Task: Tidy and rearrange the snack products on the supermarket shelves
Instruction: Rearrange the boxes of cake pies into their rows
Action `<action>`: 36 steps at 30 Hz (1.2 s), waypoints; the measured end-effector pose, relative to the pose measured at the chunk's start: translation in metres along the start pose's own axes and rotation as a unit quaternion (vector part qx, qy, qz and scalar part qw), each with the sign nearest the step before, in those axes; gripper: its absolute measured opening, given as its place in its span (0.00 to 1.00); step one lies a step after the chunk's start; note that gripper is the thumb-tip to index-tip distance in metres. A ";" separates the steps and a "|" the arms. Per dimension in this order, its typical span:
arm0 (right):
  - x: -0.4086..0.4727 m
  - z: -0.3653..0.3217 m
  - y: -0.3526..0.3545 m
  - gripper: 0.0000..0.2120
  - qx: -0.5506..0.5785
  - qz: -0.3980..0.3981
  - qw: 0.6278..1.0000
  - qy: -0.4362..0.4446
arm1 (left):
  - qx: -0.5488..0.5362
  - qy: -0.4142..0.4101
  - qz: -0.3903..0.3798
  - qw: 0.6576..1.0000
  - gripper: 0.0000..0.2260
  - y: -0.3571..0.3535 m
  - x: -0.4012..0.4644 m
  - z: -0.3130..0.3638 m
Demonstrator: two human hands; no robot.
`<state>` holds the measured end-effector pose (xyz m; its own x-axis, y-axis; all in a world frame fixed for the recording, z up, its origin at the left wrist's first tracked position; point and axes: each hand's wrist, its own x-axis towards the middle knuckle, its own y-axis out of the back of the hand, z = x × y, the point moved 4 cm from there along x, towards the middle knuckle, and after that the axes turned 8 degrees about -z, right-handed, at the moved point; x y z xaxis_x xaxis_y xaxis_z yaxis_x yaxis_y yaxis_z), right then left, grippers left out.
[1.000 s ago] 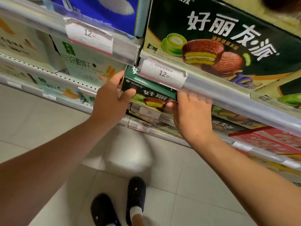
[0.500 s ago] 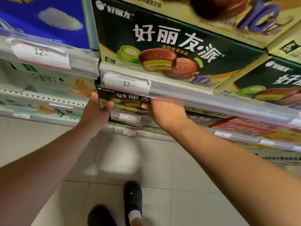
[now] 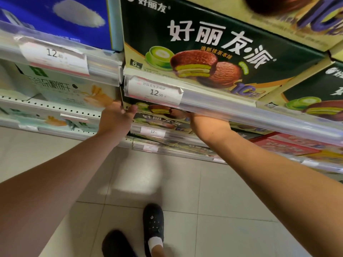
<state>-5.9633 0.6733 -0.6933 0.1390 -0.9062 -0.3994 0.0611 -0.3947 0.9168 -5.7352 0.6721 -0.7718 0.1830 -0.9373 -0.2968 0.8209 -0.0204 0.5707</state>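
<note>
Your left hand [image 3: 116,118] grips the pie box's [image 3: 157,110] left end, your right hand [image 3: 207,123] seemingly its right, fingers hidden; it's light, stiff card, so hold the ends.

The pie box [image 3: 213,52] looks like printed cardboard with a slight sheen. The blue box [image 3: 55,19] beside it is glossy card too. The rail [image 3: 241,112] along the shelf edge is clear, smooth plastic that catches the light; the price tag [image 3: 154,90] inside it is matt white paper with a curled corner. The lower shelf [image 3: 46,106] is pale painted metal, perforated along its lip. The biscuit box [image 3: 61,86] seems matt card, though it is blurred. The floor [image 3: 167,191] is smooth, faintly reflective tile. The slipper [image 3: 153,223] is dark, soft-looking cloth.
</note>
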 end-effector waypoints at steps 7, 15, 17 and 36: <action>0.011 0.004 -0.008 0.07 0.015 0.003 1.000 -0.016 | -0.047 -0.012 -0.015 0.999 0.08 0.000 0.003 0.001; 0.005 -0.001 -0.007 0.07 -0.045 -0.001 0.999 0.016 | -0.068 0.004 -0.014 0.998 0.09 -0.005 0.008 -0.003; -0.012 -0.005 -0.007 0.09 -0.044 0.097 0.993 0.053 | -0.081 0.000 -0.019 0.996 0.11 -0.007 0.007 -0.006; -0.083 0.238 -0.161 0.05 0.413 0.331 0.835 -0.151 | 0.013 -0.344 -0.061 0.937 0.33 -0.226 -0.086 0.089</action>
<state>-6.2196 0.7760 -0.8074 -0.3911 -0.9151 0.0984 -0.6495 0.3502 0.6749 -5.9844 0.7264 -0.8066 -0.3109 -0.9296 0.1981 0.7975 -0.1418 0.5865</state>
